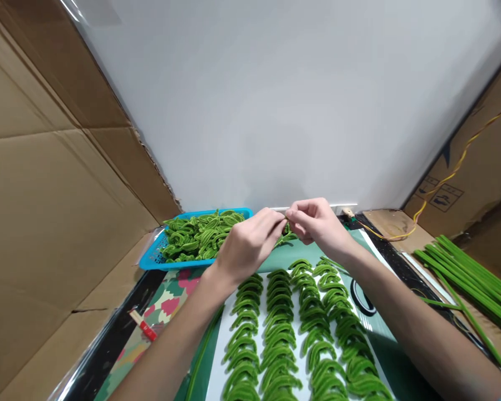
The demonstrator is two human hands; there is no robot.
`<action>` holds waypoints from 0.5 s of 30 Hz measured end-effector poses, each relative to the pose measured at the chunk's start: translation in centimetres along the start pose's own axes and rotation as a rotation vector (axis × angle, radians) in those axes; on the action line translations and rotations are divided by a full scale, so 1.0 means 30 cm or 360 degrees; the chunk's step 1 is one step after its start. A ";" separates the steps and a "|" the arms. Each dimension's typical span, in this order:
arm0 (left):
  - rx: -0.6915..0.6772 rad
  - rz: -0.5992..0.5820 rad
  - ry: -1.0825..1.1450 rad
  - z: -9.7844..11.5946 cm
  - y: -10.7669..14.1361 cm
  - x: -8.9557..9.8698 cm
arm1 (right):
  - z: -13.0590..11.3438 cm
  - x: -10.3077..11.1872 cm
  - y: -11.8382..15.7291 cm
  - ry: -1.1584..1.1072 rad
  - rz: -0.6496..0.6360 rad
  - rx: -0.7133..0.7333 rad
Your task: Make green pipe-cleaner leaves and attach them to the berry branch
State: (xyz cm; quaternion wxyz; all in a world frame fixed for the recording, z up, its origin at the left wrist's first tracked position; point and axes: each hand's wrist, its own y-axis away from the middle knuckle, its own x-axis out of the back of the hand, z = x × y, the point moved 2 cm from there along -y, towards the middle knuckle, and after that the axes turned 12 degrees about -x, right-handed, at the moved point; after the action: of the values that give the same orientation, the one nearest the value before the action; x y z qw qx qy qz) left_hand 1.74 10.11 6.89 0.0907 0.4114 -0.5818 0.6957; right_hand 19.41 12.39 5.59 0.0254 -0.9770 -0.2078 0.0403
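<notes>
My left hand [254,238] and my right hand [316,221] meet fingertip to fingertip above the far edge of the work surface. Both are closed in a pinch on a small green piece that looks like pipe cleaner, mostly hidden by the fingers. More green pipe cleaner pieces [287,236] show just below and behind the hands. Under my forearms, curved leaf-like pipe cleaner shapes [280,334] lie in several rows on a white sheet [222,356].
A blue basket [152,259] heaped with looped green pieces [200,236] stands at back left. Long green pipe cleaners [471,278] lie at right. A black roll of tape [362,298], a red-and-cream stick [144,324] and a yellow wire [455,172] are around. Cardboard walls [33,184] flank the space.
</notes>
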 end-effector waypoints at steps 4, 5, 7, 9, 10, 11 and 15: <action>0.0801 0.0062 0.1118 -0.011 -0.016 -0.004 | -0.038 0.014 0.030 0.0553 0.0118 0.0429; 0.0919 0.0055 0.1355 -0.010 -0.021 -0.004 | -0.045 0.019 0.038 0.0664 0.0139 0.0484; 0.1070 0.0077 0.1671 -0.008 -0.029 -0.002 | -0.054 0.027 0.049 0.0826 0.0160 0.0554; 0.1160 0.0118 0.1809 -0.005 -0.033 -0.001 | -0.056 0.032 0.054 0.0900 0.0141 0.0589; 0.1183 0.0139 0.1834 -0.003 -0.034 -0.001 | -0.055 0.031 0.054 0.0922 0.0127 0.0599; 0.1192 0.0162 0.1832 0.001 -0.035 -0.001 | -0.054 0.030 0.052 0.0941 0.0113 0.0605; 0.0998 0.0147 0.1497 0.016 -0.035 0.004 | -0.048 0.020 0.041 0.0761 0.0114 0.0524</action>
State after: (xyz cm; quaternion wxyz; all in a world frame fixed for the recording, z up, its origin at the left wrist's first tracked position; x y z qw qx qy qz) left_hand 2.53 9.95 7.75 0.1830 0.0383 -0.2616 0.9469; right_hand 20.57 11.47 6.91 0.2305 -0.9482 -0.1519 -0.1570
